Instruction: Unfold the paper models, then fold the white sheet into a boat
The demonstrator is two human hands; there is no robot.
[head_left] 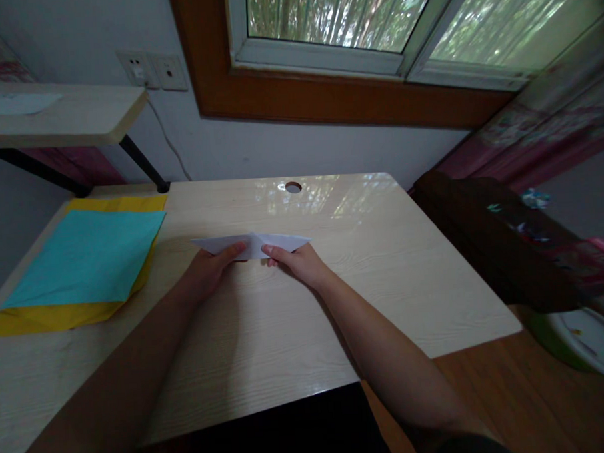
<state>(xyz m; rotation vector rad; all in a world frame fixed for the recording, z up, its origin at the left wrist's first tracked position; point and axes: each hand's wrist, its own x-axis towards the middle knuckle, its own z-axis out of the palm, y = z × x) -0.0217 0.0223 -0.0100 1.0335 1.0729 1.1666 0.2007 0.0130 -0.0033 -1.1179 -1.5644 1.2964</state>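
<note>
Your left hand [210, 267] and right hand [299, 261] both pinch the folded white paper [253, 244], fingers closed on its near edge, at the middle of the surface [394, 276]. For a clean fold, keep the 2 pointed ends level and press the crease flat outward from the center, well clear of the blue sheet [90, 256].

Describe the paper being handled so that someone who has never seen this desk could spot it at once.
On the light wooden desk under the window, it lies mid-desk between the left hand and right hand. This folded white paper is long with pointed ends, unlike the flat teal sheet and yellow sheet.
</note>
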